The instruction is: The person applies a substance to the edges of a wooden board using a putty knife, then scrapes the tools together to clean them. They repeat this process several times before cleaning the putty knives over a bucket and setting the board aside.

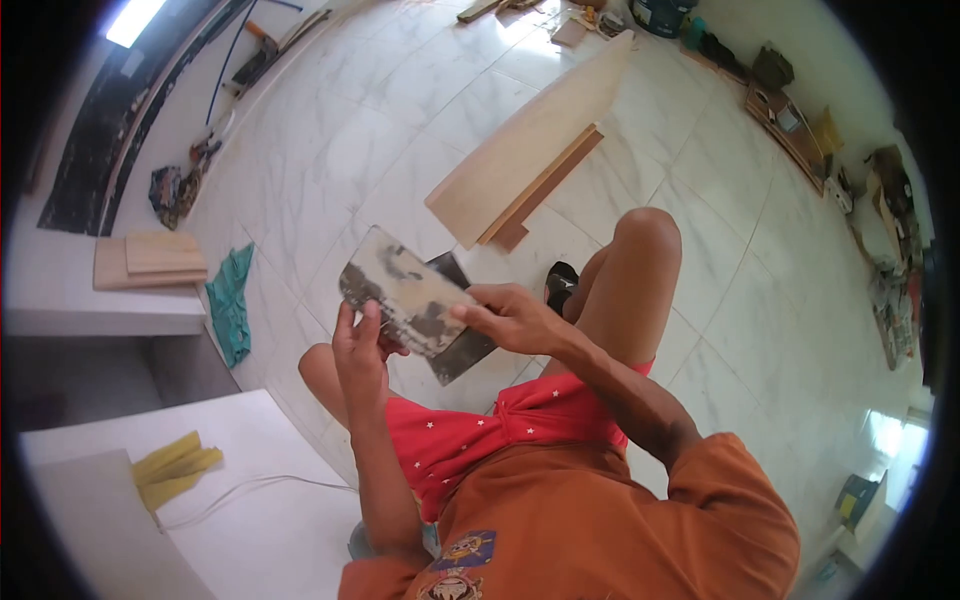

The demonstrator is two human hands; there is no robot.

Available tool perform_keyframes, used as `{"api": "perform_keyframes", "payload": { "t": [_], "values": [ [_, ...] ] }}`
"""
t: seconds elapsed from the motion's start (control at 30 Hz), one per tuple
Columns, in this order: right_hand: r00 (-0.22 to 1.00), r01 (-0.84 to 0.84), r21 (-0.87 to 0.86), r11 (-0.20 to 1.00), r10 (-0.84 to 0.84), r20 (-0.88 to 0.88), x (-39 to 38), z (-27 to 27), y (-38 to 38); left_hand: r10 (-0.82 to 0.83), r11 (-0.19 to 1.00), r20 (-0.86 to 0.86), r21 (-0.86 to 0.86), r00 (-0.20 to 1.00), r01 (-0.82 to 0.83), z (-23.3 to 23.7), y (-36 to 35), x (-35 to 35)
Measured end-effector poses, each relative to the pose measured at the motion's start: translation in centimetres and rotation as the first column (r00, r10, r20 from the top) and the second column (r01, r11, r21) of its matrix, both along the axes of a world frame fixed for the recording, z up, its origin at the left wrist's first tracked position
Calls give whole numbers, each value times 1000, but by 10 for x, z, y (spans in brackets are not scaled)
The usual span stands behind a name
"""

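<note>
In front of my lap, my left hand (362, 345) grips the lower left edge of a flat rectangular trowel (395, 275) with rounded corners. Its face is patched with pale and dark residue. A second, dark flat trowel (462, 358) lies crosswise beneath it, sticking out above and below my right hand (510, 318). The right fingers are closed around the dark trowel, and the thumb rests by the right end of the smeared one. The undersides of both trowels and most right fingertips are hidden.
A long pale wooden panel (540, 135) lies on the tiled floor ahead, with a brown wooden strip (545, 188) along it. Left are a teal cloth (231, 305), small boards (165, 258) on a white ledge and a yellow cloth (172, 468). Assorted items line the right wall.
</note>
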State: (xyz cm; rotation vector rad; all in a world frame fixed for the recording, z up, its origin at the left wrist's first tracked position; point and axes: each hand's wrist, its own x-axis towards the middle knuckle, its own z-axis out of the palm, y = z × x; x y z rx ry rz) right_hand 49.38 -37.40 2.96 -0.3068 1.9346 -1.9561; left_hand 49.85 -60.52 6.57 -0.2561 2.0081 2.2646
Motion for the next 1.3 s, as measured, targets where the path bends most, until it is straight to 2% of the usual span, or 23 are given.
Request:
{"api": "perform_keyframes", "payload": {
  "t": [0.03, 0.07, 0.13, 0.2, 0.23, 0.27, 0.3, 0.33, 0.4, 0.43, 0.53, 0.67, 0.7, 0.8, 0.9, 1.0, 1.13, 1.2, 1.3],
  "values": [
    [991, 111, 17, 994, -109, -81, 1, 0, 16, -69, 993, 31, -90, 997, 71, 0, 8, -14],
    [977, 197, 3, 980, -196, -87, 3, 0, 32, -134, 974, 66, -178, 989, 143, 1, 16, -29],
    [926, 367, -23, 930, -367, -84, 8, -3, 64, -146, 923, 24, -356, 989, 145, 6, 41, -58],
    [800, 598, -127, 791, -580, 153, 9, -21, 98, -203, 823, -43, -549, 978, 146, -4, 56, -94],
    [664, 732, 38, 680, -724, 187, 13, 16, 111, -297, 699, -174, -710, 939, 90, -23, 59, -116],
    [525, 812, 208, 545, -839, 146, 12, 40, 119, -399, 561, -280, -828, 873, -9, -40, 57, -136],
    [374, 848, 366, 383, -922, 98, 11, 64, 127, -458, 531, -302, -847, 836, -15, -46, 64, -150],
    [245, 842, 498, 205, -969, -16, 5, 62, 135, -510, 501, -319, -865, 799, -26, -53, 71, -161],
    [352, 933, 48, 355, -934, 59, -14, 12, 172, -600, 352, -294, -932, 744, -84, -81, 72, -186],
    [401, 904, -197, 380, -913, 76, -22, -3, 181, -618, 325, -271, -943, 738, -74, -92, 74, -195],
    [325, 937, -162, 310, -943, 75, -32, 35, 160, -679, 239, -181, -971, 711, -19, -114, 82, -222],
    [438, 880, -192, 434, -899, -22, -34, 46, 159, -686, 122, -47, -991, 726, 51, -135, 85, -239],
    [475, 863, -155, 480, -877, -71, -33, 48, 164, -677, 96, -24, -994, 736, 56, -138, 85, -240],
    [522, 849, -26, 527, -846, -111, -38, 49, 171, -673, 13, 48, -997, 738, 76, -141, 84, -237],
    [572, 818, 21, 574, -810, -130, -49, 47, 168, -672, -17, 62, -998, 738, 68, -142, 84, -236],
    [599, 801, 70, 595, -791, -126, -58, 17, 177, -702, -69, 71, -997, 709, 31, -147, 83, -236],
    [559, 828, 72, 556, -828, -32, -61, -28, 201, -678, -5, 23, -1000, 735, 28, -144, 82, -235],
    [548, 833, 99, 545, -836, -9, -60, -29, 205, -676, 42, -5, -999, 737, 31, -146, 77, -233],
    [549, 832, 105, 545, -836, -17, -56, -24, 216, -700, -11, 16, -1000, 714, 11, -149, 74, -236]
  ]
}}
